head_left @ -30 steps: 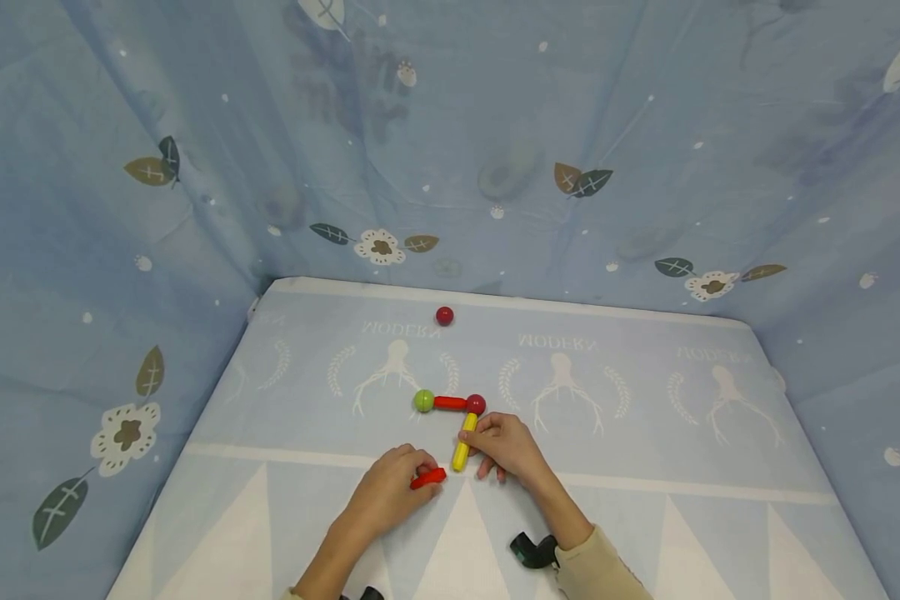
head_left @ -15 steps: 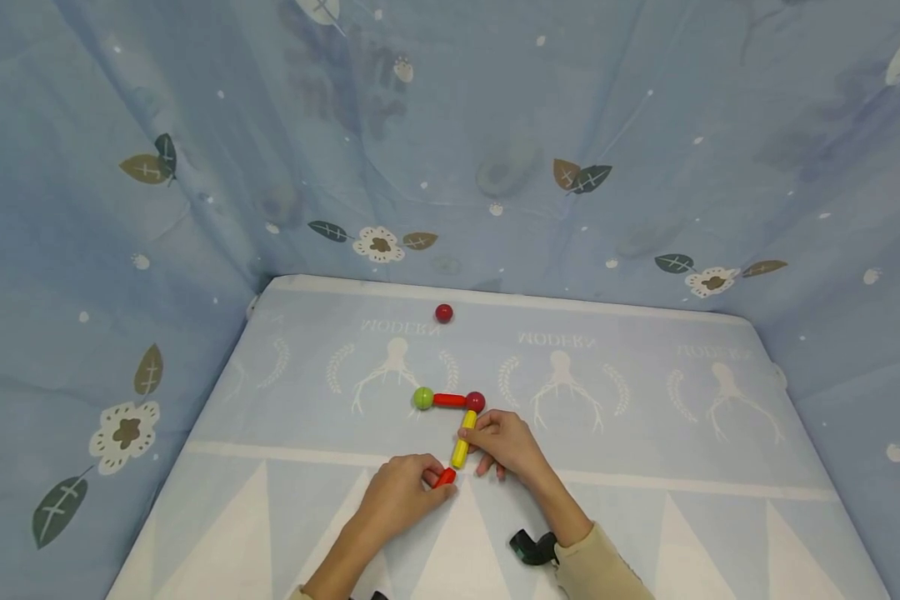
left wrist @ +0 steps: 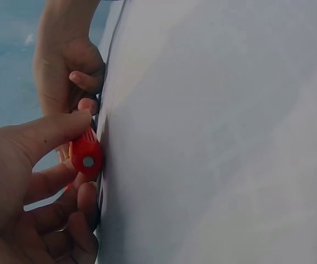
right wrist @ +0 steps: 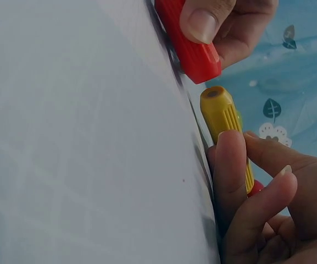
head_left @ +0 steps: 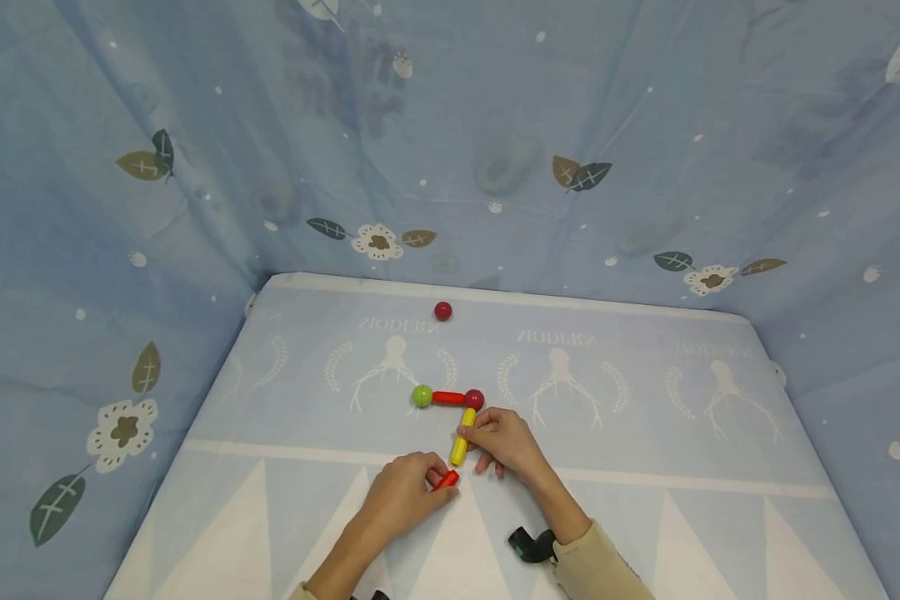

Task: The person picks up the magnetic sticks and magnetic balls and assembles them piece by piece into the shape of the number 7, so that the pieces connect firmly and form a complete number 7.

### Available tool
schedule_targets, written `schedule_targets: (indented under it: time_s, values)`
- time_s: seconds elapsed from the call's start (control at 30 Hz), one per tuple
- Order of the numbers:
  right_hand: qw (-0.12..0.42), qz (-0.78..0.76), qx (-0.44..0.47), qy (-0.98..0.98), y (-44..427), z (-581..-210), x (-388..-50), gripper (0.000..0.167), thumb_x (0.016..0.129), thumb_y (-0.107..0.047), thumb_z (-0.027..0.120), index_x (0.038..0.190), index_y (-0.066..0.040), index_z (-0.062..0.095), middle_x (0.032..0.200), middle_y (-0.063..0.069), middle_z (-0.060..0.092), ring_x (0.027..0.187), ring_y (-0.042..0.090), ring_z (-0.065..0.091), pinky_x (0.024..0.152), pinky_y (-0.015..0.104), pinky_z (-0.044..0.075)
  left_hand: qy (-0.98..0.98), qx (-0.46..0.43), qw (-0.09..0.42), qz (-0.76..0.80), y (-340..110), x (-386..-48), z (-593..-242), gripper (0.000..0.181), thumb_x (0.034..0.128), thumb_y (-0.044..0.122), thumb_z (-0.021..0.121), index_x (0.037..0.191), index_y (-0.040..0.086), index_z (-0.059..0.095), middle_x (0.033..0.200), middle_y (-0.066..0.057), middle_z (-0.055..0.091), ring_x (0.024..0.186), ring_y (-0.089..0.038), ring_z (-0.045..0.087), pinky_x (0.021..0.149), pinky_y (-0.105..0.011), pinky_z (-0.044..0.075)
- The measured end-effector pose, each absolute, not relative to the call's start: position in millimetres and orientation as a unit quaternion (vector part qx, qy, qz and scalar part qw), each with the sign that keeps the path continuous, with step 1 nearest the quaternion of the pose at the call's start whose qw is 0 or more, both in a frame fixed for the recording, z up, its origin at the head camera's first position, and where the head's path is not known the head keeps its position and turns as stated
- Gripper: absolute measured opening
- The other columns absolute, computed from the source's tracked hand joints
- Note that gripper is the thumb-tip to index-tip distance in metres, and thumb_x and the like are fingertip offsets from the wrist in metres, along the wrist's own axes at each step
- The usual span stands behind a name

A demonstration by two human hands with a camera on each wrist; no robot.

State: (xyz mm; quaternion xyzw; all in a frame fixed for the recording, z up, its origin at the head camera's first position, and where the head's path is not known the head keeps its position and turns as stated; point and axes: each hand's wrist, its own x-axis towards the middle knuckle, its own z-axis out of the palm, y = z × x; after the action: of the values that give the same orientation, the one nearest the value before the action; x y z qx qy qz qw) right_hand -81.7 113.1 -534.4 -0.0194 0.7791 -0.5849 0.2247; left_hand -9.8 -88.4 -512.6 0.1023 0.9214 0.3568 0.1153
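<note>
My left hand [head_left: 407,496] pinches a short red magnetic rod [head_left: 447,480] between thumb and fingers. A round metal dot shows on that rod's near end in the left wrist view. My right hand [head_left: 508,442] pinches a yellow ribbed magnetic rod [head_left: 461,440] lying on the table. The yellow rod's far end meets a dark red ball [head_left: 474,400]. From that ball a second red rod [head_left: 448,398] runs left to a green ball [head_left: 422,396]. In the right wrist view, the held red rod [right wrist: 195,55] stands just apart from the yellow rod's free end [right wrist: 213,94].
Another dark red ball [head_left: 442,311] lies alone near the table's back edge. A pale blue patterned cloth covers the table [head_left: 645,417]. Blue curtains [head_left: 450,150] with leaf prints hang behind and at both sides. A black curved device [head_left: 531,546] sits at the right wrist.
My left hand has moved a little to the right, and its red rod has tilted upward toward the yellow rod's near end. The right hand has stayed in place on the yellow rod.
</note>
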Motion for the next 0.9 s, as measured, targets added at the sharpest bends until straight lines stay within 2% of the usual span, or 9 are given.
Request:
schedule_targets:
  time_s: [0.33, 0.5, 0.73, 0.9]
  values:
    - [0.223, -0.585, -0.024, 0.779, 113.6, -535.0, -81.2, 0.04, 0.089, -0.037, 0.077, 0.095, 0.0, 0.06, 0.073, 0.007, 0.071, 0.043, 0.019, 0.062, 0.034, 0.023, 0.039, 0.924, 0.133, 0.112, 0.34, -95.7, -10.0, -513.4, 0.017, 0.0817, 0.027, 0.084, 0.093, 0.019, 0.074, 0.08, 0.012, 0.054, 0.071, -0.007, 0.049, 0.061, -0.025, 0.043]
    - [0.225, -0.584, -0.026, 0.78, 113.7, -534.9, -81.2, 0.042, 0.089, -0.039, 0.077, 0.096, -0.001, 0.06, 0.074, 0.007, 0.071, 0.044, 0.02, 0.062, 0.034, 0.023, 0.039, 0.929, 0.154, 0.103, 0.319, -100.0, -8.7, -512.5, 0.016, 0.0836, 0.023, 0.082, 0.099, 0.024, 0.077, 0.097, 0.008, 0.052, 0.087, -0.012, 0.046, 0.067, -0.028, 0.043]
    - [0.228, -0.582, -0.025, 0.78, 113.5, -533.9, -80.8, 0.042, 0.088, -0.038, 0.077, 0.096, -0.001, 0.06, 0.074, 0.008, 0.071, 0.044, 0.021, 0.062, 0.034, 0.023, 0.039, 0.927, 0.165, 0.102, 0.32, -104.0, -10.0, -512.2, 0.024, 0.0835, 0.012, 0.079, 0.101, 0.028, 0.078, 0.123, -0.005, 0.051, 0.11, -0.025, 0.049, 0.08, -0.045, 0.05]
    - [0.228, -0.582, -0.027, 0.781, 113.2, -534.0, -81.1, 0.041, 0.089, -0.038, 0.077, 0.096, -0.001, 0.06, 0.074, 0.007, 0.071, 0.044, 0.021, 0.062, 0.034, 0.023, 0.039, 0.919, 0.162, 0.11, 0.341, -106.8, -10.6, -511.6, 0.031, 0.0838, 0.005, 0.074, 0.104, 0.027, 0.077, 0.135, -0.012, 0.047, 0.115, -0.031, 0.051, 0.085, -0.052, 0.049]
